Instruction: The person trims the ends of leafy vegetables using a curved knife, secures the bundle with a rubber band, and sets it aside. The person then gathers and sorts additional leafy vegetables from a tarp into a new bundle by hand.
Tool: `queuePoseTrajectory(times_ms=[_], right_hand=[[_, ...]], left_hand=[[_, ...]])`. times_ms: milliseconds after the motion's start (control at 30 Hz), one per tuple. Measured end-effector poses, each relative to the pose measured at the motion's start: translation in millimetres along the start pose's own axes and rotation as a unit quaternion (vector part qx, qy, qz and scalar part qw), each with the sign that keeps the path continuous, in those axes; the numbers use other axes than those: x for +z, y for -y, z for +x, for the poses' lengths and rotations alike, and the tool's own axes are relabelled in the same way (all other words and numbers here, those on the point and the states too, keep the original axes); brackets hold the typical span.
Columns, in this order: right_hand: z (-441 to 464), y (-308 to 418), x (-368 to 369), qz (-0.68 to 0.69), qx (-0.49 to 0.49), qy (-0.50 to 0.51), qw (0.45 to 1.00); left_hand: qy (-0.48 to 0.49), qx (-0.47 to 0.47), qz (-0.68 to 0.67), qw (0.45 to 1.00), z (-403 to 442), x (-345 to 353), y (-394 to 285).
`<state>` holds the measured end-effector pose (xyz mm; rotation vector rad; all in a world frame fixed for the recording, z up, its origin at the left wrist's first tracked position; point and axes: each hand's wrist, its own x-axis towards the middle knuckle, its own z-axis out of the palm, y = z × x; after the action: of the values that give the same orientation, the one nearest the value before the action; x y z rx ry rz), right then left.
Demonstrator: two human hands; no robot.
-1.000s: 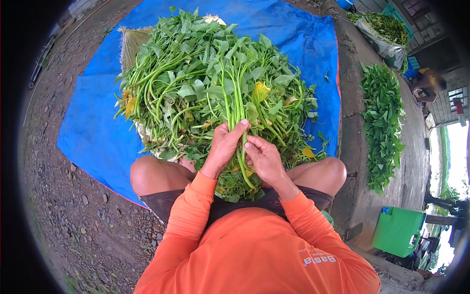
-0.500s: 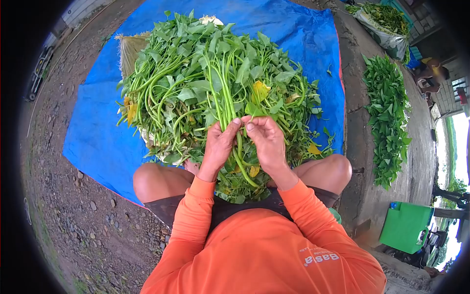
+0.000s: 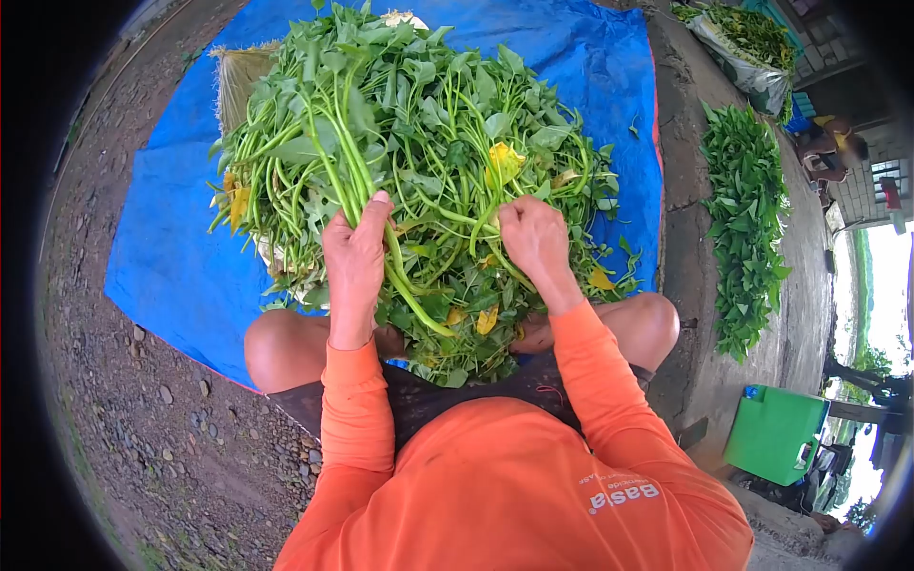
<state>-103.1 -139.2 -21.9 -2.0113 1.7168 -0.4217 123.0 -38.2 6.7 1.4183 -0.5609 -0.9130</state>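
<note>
My left hand [image 3: 354, 257] is closed round a small bunch of long green stems [image 3: 354, 171] with leafy tops, which look like water spinach. Their cut ends hang down past the palm toward my lap. To the right, my right hand [image 3: 535, 243] is curled with its fingertips at a green stem in the large water spinach pile [image 3: 428, 124]; the fingers partly hide the grip. A yellow leaf [image 3: 505, 164] lies just above that hand. More loose leaves [image 3: 452, 357] lie between my knees.
The pile rests on a blue tarp [image 3: 181, 219], with a sack [image 3: 243, 86] at its left edge. On the concrete at right lie a row of leafy bundles [image 3: 743, 228], a filled sack [image 3: 752, 62] and a green plastic container [image 3: 776, 436]. Another person [image 3: 828, 147] is at far right.
My hands have moved apart. The left has carried its bunch leftward, tilting it; the right has moved right and onto the pile's stems.
</note>
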Motion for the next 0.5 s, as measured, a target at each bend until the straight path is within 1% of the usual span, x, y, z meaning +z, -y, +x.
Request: queuePoseTrajectory(times_ms=[33,133,233,333,467,500], right_hand=[[7,6,2,-0.062,0.017,0.01,0.998],[23,-7,26,-0.096,0.014,-0.032,0.995],[25,-33,45,-0.047,-0.024,-0.127,0.991],[18,-43,39,-0.059,-0.051,-0.07,0.994],[39,-45,-5,0.036,0.008,-0.038,0.999],[47,-49,-25,0.07,-0.011,-0.01,0.997]], left_hand=[[0.012,-0.005,0.007,1.0,-1,0,1],[0.034,-0.01,-0.002,0.999,1,0,4],[0.04,-0.012,-0.01,0.999,1,-2,7],[0.027,-0.02,-0.008,0.999,2,0,10],[0.044,-0.022,-0.014,0.999,1,-2,4],[0.047,-0.023,-0.006,0.999,2,-3,5]])
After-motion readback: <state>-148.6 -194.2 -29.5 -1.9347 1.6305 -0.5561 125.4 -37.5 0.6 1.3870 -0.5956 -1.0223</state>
